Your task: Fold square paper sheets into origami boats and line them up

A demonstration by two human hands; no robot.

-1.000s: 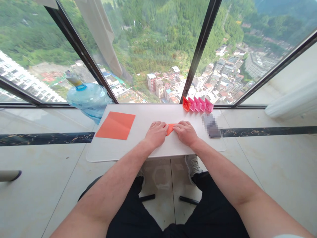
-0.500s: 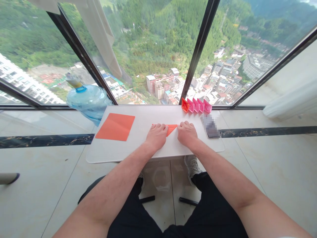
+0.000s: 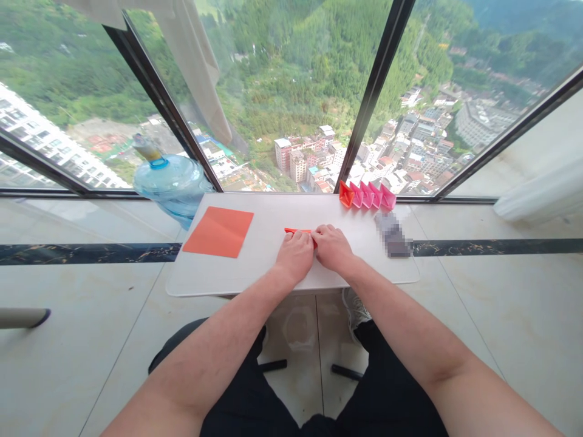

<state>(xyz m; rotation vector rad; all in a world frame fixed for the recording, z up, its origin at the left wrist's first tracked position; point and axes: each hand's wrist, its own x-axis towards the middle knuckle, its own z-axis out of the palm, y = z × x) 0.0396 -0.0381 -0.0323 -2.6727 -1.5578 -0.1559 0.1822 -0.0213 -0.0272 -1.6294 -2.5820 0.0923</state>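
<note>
A small folded orange paper lies near the middle of the white table. My left hand and my right hand sit side by side on it with fingers curled down, pressing it. Only a thin orange strip shows beyond my left fingers. A flat orange sheet lies on the table to the left, apart from both hands. At the table's far edge stands a row of folded paper shapes, one orange and several pink.
A blurred dark phone lies on the table right of my right hand. A large blue water bottle stands by the window at the table's back left. Floor-to-ceiling glass is just behind the table. My knees are under the table's near edge.
My hands have come together over the orange paper, covering most of it; the triangle that showed between them is now hidden. The camera view has shifted slightly.
</note>
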